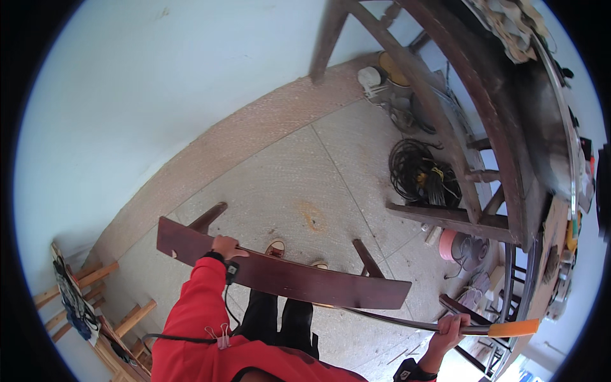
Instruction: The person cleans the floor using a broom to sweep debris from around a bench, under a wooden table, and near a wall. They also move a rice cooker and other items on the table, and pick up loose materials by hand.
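My left hand (226, 247) grips the far long edge of a dark red wooden bench (305, 279), thumb lying over the seat. Across my shins the bench spans, its legs (367, 260) pointing away from me. Whether they touch the floor I cannot tell. At the right, my right hand (451, 330) is closed around a long slim pole (396, 319) with an orange sleeve (514, 328) on its outer end. The pole's other end runs to the bench's near edge, where the bench hides part of it. My shoes (275, 249) show beyond the bench.
A dark wooden table frame (496, 119) stands at the right, with a coil of black cable (415, 172) on the floor by its lower rail. A pink reel (451, 246) sits nearby. Wooden slats (136, 317) lean at lower left. A white wall (119, 95) rises ahead.
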`<state>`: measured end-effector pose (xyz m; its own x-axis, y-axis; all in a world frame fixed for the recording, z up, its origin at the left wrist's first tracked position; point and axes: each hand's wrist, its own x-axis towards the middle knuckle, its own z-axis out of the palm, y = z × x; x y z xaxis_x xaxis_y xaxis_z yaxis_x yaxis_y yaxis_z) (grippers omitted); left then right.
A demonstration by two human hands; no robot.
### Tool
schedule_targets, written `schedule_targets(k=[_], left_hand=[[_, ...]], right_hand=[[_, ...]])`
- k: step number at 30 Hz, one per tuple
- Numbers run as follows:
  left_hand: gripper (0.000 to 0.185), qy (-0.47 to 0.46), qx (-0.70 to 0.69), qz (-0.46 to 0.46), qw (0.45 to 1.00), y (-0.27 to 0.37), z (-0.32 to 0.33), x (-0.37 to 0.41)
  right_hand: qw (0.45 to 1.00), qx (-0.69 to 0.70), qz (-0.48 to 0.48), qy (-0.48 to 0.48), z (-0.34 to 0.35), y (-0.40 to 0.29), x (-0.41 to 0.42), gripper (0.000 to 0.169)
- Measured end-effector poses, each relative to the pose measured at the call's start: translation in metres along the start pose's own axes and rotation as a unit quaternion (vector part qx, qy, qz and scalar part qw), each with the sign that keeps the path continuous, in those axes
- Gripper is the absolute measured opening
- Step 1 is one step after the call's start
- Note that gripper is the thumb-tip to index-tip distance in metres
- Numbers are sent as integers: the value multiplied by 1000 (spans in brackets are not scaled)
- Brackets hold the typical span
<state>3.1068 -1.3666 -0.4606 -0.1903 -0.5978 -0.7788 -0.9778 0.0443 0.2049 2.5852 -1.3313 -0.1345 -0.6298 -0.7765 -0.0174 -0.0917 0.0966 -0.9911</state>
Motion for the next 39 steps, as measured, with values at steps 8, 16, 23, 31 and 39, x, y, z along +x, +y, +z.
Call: schedule_targets(k=[8,16,23,31,39], left_hand=[[55,-73,-139,-211,965,-127,83,-108],[60,-166,-305,-237,907,-141,198,-179],[68,-109,-266,-129,949,-97,125,-94],[62,25,-477,19,878,80,4,43],[57,171,-469,-51,865,6,-17,24]], right_hand=[[993,-11,15,-119,76,19,4,11],[978,-35,41,-201,128,23,-3,12],[977,-31,59,-204,147,32,-8,10],[968,-27,61,-242,156,30,-14,10],[970,7,79,-229,149,-72,23,10]])
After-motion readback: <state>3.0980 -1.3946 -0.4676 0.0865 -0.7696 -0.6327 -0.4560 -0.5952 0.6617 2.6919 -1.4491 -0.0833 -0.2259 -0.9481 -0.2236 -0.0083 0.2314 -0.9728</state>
